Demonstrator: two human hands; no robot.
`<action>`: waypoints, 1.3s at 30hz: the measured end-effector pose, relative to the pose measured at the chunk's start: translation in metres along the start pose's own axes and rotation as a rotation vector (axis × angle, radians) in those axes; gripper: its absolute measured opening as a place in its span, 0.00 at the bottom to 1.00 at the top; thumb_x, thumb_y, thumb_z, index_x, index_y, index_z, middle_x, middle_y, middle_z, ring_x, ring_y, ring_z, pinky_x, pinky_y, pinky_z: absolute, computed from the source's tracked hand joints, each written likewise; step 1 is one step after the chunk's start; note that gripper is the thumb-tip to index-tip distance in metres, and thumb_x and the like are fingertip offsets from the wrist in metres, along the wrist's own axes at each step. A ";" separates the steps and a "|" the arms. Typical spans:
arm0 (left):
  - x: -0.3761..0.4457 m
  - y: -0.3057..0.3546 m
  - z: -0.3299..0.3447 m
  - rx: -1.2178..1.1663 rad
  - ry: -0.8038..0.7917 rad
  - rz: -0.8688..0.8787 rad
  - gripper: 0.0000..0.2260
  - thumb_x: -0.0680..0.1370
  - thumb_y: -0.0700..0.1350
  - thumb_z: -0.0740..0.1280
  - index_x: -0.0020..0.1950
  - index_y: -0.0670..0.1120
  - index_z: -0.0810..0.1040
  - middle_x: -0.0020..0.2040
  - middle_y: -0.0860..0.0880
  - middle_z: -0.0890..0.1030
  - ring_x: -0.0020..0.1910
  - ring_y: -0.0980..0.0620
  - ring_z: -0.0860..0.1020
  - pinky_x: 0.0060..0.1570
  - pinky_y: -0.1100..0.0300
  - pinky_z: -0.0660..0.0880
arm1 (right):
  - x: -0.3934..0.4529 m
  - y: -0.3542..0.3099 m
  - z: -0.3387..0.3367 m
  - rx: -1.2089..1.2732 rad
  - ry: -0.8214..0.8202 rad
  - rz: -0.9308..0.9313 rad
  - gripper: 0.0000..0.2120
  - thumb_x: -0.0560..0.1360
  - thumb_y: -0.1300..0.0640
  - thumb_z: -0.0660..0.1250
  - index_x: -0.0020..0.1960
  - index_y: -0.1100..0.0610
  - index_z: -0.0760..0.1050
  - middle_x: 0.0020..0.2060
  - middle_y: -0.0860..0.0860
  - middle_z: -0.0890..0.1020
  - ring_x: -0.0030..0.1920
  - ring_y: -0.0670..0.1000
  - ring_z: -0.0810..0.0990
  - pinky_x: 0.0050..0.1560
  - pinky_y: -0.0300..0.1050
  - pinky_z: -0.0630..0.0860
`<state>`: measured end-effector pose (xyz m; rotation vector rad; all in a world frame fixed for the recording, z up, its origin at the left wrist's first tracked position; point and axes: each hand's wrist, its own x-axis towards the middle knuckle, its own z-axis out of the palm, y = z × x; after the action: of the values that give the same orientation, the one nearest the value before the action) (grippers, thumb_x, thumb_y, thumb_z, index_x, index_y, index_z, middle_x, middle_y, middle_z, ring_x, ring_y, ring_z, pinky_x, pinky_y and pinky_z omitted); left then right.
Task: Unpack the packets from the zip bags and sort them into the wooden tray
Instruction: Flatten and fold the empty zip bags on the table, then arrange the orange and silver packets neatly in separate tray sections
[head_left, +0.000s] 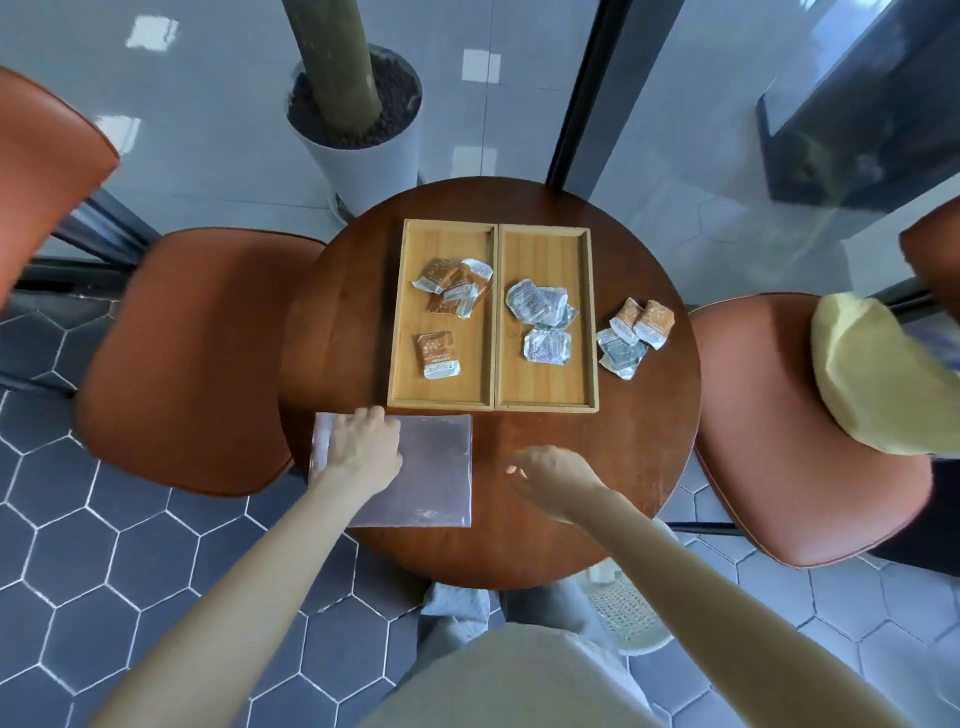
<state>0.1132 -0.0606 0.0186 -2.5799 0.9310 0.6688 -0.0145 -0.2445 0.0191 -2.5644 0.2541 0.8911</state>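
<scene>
The left hand (363, 447) presses the flat zip bag (431, 467) at seven o'clock on the bench (623, 441); the right hand (545, 478) hovers loose, empty. Sorting seems nearly done: four packets (631, 335) at three o'clock beside the wooden tray (493, 317) likely come next.

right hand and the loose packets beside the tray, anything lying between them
Nothing: in the head view, only bare table top lies between the right hand and the loose packets right of the wooden tray.
</scene>
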 end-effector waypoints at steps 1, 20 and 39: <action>0.006 0.009 -0.009 -0.046 -0.002 0.031 0.13 0.78 0.49 0.59 0.58 0.45 0.75 0.57 0.45 0.78 0.56 0.46 0.77 0.53 0.52 0.72 | 0.002 0.009 -0.010 -0.003 -0.003 0.030 0.14 0.79 0.55 0.54 0.59 0.54 0.74 0.55 0.54 0.81 0.54 0.55 0.79 0.52 0.51 0.78; 0.174 0.205 -0.119 -1.123 -0.128 0.011 0.11 0.75 0.45 0.63 0.40 0.40 0.80 0.33 0.44 0.80 0.33 0.47 0.76 0.36 0.54 0.74 | 0.040 0.197 -0.108 1.154 0.559 0.763 0.10 0.72 0.60 0.61 0.44 0.62 0.80 0.33 0.54 0.79 0.31 0.51 0.74 0.37 0.47 0.74; 0.205 0.251 -0.117 -0.538 0.071 -0.023 0.15 0.75 0.50 0.67 0.56 0.42 0.75 0.53 0.43 0.81 0.52 0.42 0.80 0.43 0.52 0.76 | 0.097 0.208 -0.093 1.063 0.566 1.005 0.15 0.70 0.46 0.69 0.46 0.56 0.69 0.50 0.54 0.80 0.45 0.53 0.76 0.42 0.46 0.71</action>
<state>0.1236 -0.4020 -0.0247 -3.0917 0.8261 0.9316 0.0498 -0.4751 -0.0422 -1.4879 1.7221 0.1037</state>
